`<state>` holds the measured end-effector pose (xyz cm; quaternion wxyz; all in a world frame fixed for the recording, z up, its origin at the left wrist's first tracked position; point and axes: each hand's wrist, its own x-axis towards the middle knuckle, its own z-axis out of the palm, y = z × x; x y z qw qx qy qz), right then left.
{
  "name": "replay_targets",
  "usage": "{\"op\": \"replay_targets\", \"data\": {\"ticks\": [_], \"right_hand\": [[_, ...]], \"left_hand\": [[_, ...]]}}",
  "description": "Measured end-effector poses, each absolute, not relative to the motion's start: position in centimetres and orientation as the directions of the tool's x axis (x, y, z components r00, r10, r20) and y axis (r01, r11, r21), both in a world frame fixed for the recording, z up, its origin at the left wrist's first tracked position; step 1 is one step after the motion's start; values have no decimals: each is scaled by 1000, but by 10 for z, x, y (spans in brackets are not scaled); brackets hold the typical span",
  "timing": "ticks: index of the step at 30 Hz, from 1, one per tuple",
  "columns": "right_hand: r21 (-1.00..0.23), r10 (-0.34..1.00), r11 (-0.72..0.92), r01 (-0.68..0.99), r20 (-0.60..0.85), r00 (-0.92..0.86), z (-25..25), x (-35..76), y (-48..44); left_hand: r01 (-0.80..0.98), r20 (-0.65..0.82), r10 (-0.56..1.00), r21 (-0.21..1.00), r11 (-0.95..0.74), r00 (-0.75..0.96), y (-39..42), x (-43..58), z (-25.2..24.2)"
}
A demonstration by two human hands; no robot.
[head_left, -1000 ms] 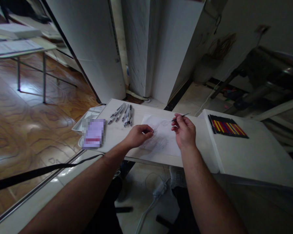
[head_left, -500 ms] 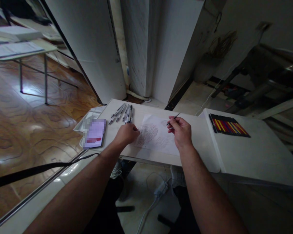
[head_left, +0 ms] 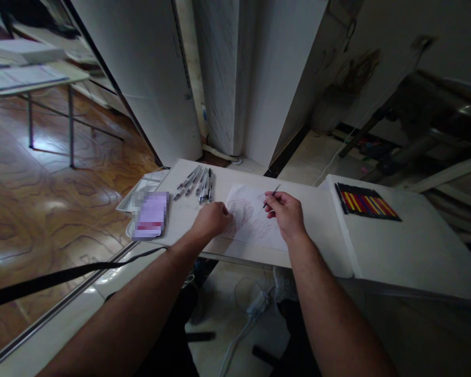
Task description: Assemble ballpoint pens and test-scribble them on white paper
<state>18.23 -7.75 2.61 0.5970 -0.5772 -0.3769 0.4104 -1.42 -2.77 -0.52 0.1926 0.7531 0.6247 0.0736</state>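
Observation:
My right hand (head_left: 287, 212) is closed around a slim dark pen (head_left: 275, 190), its upper end sticking out above the fingers. It is over the right part of a white sheet of paper (head_left: 272, 238) covered with pencil-like or pen marks. My left hand (head_left: 212, 219) is at the paper's left edge with its fingers curled in; whatever they may hold is hidden. Just beyond that hand, several clear-barrelled pens (head_left: 188, 183) with dark parts lie in a loose group on the white table (head_left: 317, 256).
A phone (head_left: 152, 214) with a lit, blurred screen rests at the table's left edge. On the adjoining white surface at right lies a black case of coloured pens (head_left: 367, 201). A dark strap (head_left: 74, 269) crosses at left; a white cable (head_left: 235, 335) runs on the floor.
My left hand has moved right, away from the loose pens and further onto the paper. My right hand has shifted slightly left, and the pen in it stands more upright.

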Motion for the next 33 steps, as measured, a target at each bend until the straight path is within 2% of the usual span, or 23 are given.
{"op": "replay_targets", "data": {"ticks": [4, 8, 15, 24, 30, 33], "right_hand": [[-982, 935, -137, 127, -86, 344, 7, 187, -75], [-923, 916, -210, 323, -71, 394, -11, 189, -71], [-968, 924, -184, 172, -110, 366, -11, 174, -67], [-973, 923, -127, 194, -44, 383, -17, 174, -65], [-977, 927, -147, 156, -81, 366, -11, 170, -67], [-979, 927, -160, 127, -105, 360, -6, 168, -69]], "left_hand": [[901, -114, 967, 400, -166, 229, -28, -14, -7], [886, -119, 957, 421, -193, 265, -29, -12, -7], [881, -146, 953, 439, -178, 265, -30, -10, -5], [873, -125, 953, 446, -196, 278, -31, -10, -7], [877, -146, 952, 445, -181, 271, -31, -10, -6], [862, -104, 963, 477, -171, 249, -33, -9, -1]]}}
